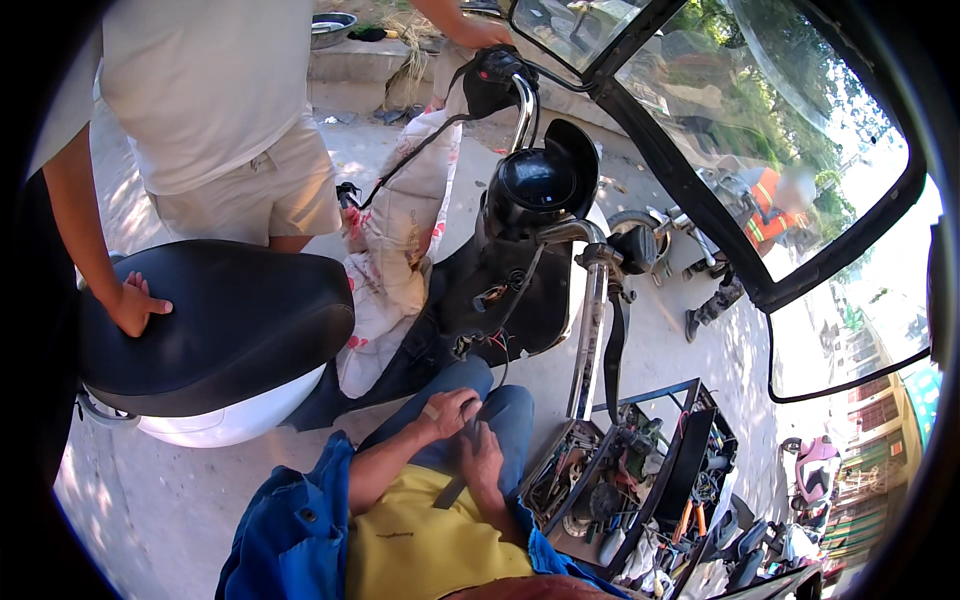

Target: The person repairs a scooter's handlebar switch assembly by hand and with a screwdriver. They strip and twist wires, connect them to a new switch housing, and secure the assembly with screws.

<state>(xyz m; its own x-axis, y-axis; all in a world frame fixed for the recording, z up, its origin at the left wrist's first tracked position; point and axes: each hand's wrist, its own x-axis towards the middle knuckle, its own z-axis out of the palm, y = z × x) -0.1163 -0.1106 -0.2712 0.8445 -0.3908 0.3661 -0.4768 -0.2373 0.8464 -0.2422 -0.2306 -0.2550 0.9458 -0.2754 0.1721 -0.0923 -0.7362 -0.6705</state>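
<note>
The person sits low at the near middle, in a yellow shirt point(420, 550), a blue jacket point(285, 535) and jeans point(510, 405), with both hands together in front of the knees. The left hand point(445, 413) is clenched, its fingers grasping the upper part of a dark grey strip point(451, 492); the right hand point(482, 458), just beside it and a little nearer, is curled around the same strip, whose loose end hangs down over the shirt. The fingers hide the middle of the strip. Beyond the knees stands a scooter with a black seat point(215, 325) on the left and a dark front panel point(520, 300) to the right of it, wires showing on the panel. A white sack with red marks point(400, 220) lies between seat and panel. On the left, another person's hand point(135, 306) rests on the seat; someone in a pale shirt point(210, 90) and beige shorts point(245, 190) stands behind it. To the near right is a metal tool tray point(690, 465) packed with tools, some orange-handled. Farther right, a pink scooter point(817, 468) is parked.
</note>
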